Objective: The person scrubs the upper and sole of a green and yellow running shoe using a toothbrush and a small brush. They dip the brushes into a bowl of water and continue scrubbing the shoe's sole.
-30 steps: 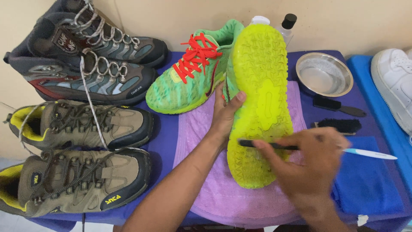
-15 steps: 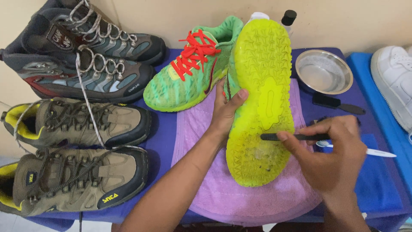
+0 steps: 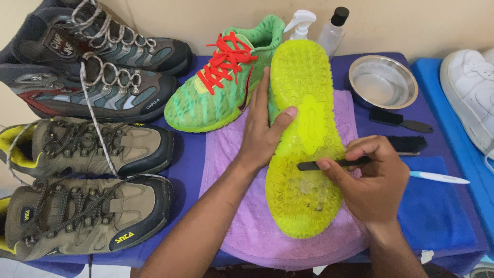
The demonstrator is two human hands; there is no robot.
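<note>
My left hand (image 3: 263, 128) grips the side of a green shoe turned sole-up; its neon yellow sole (image 3: 303, 139) faces me over a purple towel (image 3: 242, 206). My right hand (image 3: 370, 180) holds a thin black brush (image 3: 329, 164) laid across the middle of the sole. The matching green shoe with red laces (image 3: 218, 87) lies just behind, upright on the table.
Two grey hiking boots (image 3: 98, 72) and two tan hiking shoes (image 3: 87, 175) fill the left side. A metal bowl of water (image 3: 383, 82), two black brushes (image 3: 401, 121), a toothbrush (image 3: 440, 178), a blue cloth (image 3: 437, 211), a spray bottle (image 3: 300, 23), a clear bottle (image 3: 333, 28) and a white sneaker (image 3: 471, 92) sit right.
The shoe has lowered and tilted flatter toward the towel. My right hand has moved the black brush from the heel part up and left along the sole.
</note>
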